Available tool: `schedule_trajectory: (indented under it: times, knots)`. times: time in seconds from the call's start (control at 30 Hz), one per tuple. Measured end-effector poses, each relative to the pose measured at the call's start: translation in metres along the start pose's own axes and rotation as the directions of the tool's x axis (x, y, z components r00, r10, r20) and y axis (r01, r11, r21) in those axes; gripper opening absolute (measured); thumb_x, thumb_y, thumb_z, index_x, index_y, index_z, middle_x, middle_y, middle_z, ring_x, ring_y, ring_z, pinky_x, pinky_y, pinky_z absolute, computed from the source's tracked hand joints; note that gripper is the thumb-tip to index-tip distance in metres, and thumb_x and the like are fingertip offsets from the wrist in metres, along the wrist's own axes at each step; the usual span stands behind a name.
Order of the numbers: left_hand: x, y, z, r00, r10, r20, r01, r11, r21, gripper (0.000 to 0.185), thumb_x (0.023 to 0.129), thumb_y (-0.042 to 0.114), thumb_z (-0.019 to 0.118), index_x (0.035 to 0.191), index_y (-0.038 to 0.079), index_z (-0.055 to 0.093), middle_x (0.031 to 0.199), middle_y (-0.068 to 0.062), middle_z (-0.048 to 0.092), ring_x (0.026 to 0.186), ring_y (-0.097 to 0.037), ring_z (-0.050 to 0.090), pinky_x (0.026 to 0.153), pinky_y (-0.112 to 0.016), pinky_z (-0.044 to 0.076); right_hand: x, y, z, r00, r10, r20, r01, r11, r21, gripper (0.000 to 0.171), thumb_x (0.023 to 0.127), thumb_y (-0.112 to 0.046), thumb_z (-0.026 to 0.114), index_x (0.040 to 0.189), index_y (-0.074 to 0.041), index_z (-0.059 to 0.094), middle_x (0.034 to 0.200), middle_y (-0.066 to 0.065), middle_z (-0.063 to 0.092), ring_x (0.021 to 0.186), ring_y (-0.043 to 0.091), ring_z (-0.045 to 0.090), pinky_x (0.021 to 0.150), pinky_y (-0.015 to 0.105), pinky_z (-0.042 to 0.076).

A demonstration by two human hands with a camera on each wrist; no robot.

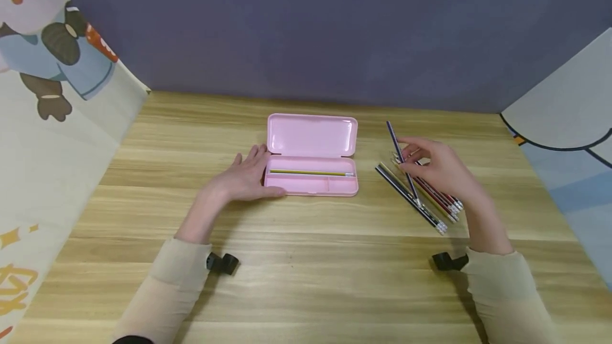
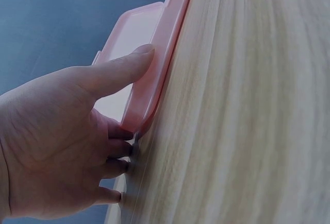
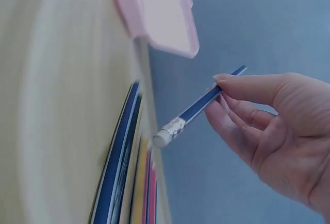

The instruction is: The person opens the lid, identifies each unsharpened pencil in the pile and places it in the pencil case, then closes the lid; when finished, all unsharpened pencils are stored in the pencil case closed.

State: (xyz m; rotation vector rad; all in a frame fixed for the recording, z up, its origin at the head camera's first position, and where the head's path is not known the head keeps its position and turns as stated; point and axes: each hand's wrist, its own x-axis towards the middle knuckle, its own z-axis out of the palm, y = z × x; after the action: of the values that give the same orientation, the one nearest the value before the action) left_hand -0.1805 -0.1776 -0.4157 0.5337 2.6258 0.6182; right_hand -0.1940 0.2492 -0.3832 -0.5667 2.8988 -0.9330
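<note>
A pink pencil case point(image 1: 311, 136) lies with its lid back on the table. One yellow-green pencil point(image 1: 311, 172) rests in its rear compartment; dividers split the front part. My left hand point(image 1: 241, 178) touches the case's left end, thumb along the front wall and the other fingers stretched beside the end. Between thumb and fingers, my right hand point(image 1: 442, 168) pinches a blue striped pencil point(image 3: 201, 104), which is tilted, its white eraser end point(image 3: 161, 139) pointing down. Beneath that hand lies a loose group of pencils point(image 1: 406, 195), dark, yellow and red, partly hidden by it.
The wood-grain table point(image 1: 306, 275) ends at a dark blue-grey wall point(image 1: 325, 31) behind. Cartoon-printed panels stand at the left point(image 1: 71, 131) and right point(image 1: 569, 121). Small black wrist devices jut inward from both sleeves.
</note>
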Motion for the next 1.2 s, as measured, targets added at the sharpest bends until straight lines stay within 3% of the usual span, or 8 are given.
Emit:
schedule_trajectory:
  times: [0.2, 0.37, 0.47, 0.73, 1.0, 1.2]
  knots:
    - [0.0, -0.001, 0.0, 1.0, -0.011, 0.003, 0.011, 1.0, 0.004, 0.115, 0.091, 0.062, 0.067, 0.166, 0.009, -0.003, 0.174, -0.02, -0.004, 0.161, -0.042, -0.004, 0.129, -0.067, -0.001, 0.031, -0.029, 0.012, 0.997, -0.069, -0.045, 0.073, 0.991, 0.112, 0.059, 0.095, -0.008, 0.073, 0.15, -0.014, 0.054, 0.114, 0.016, 0.071, 0.098, 0.016, 0.069, 0.074, 0.013, 0.055]
    - [0.0, -0.003, 0.0, 1.0, -0.014, 0.004, 0.014, 1.0, 0.012, 0.115, 0.091, 0.062, 0.066, 0.166, 0.01, -0.004, 0.173, -0.021, -0.003, 0.162, -0.041, -0.004, 0.129, -0.067, -0.001, 0.062, -0.055, 0.033, 0.986, -0.148, -0.076, 0.163, 0.954, 0.251, 0.061, 0.095, 0.0, 0.07, 0.152, -0.013, 0.051, 0.112, 0.019, 0.068, 0.1, 0.027, 0.069, 0.078, 0.011, 0.056]
    - [0.001, -0.003, 0.0, 1.0, -0.01, 0.009, 0.01, 1.0, 0.011, 0.114, 0.092, 0.061, 0.066, 0.166, 0.011, -0.004, 0.174, -0.02, -0.003, 0.162, -0.041, -0.005, 0.129, -0.067, -0.001, 0.077, -0.069, 0.045, 0.975, -0.201, -0.098, 0.22, 0.937, 0.27, 0.061, 0.095, 0.0, 0.07, 0.151, -0.014, 0.052, 0.11, 0.019, 0.068, 0.1, 0.03, 0.07, 0.076, 0.014, 0.056]
    - [0.003, -0.002, 0.001, 1.0, -0.009, 0.018, 0.009, 1.0, 0.02, 0.113, 0.092, 0.062, 0.065, 0.166, 0.009, -0.003, 0.174, -0.019, -0.005, 0.161, -0.042, -0.006, 0.128, -0.068, -0.001, 0.1, -0.091, 0.073, 0.944, -0.326, -0.059, 0.331, 0.92, 0.212, 0.057, 0.093, 0.006, 0.069, 0.147, -0.009, 0.056, 0.106, 0.019, 0.073, 0.099, 0.03, 0.072, 0.085, 0.043, 0.062]
    - [0.002, -0.001, 0.001, 1.0, -0.017, 0.017, 0.016, 1.0, 0.024, 0.114, 0.092, 0.062, 0.065, 0.166, 0.009, -0.003, 0.173, -0.02, -0.004, 0.161, -0.041, -0.005, 0.129, -0.066, -0.001, 0.099, -0.094, 0.087, 0.927, -0.363, 0.095, 0.358, 0.931, 0.072, 0.051, 0.097, 0.002, 0.066, 0.145, -0.014, 0.061, 0.107, 0.009, 0.072, 0.096, 0.021, 0.067, 0.088, 0.037, 0.059]
    - [0.002, -0.001, 0.001, 1.0, -0.017, 0.018, 0.017, 1.0, 0.025, 0.113, 0.093, 0.063, 0.064, 0.166, 0.01, -0.004, 0.173, -0.02, -0.003, 0.162, -0.04, -0.005, 0.129, -0.066, -0.001, 0.097, -0.096, 0.097, 0.913, -0.376, 0.156, 0.383, 0.924, -0.015, 0.043, 0.098, -0.001, 0.065, 0.138, -0.018, 0.068, 0.107, 0.005, 0.075, 0.095, 0.017, 0.068, 0.087, 0.034, 0.058]
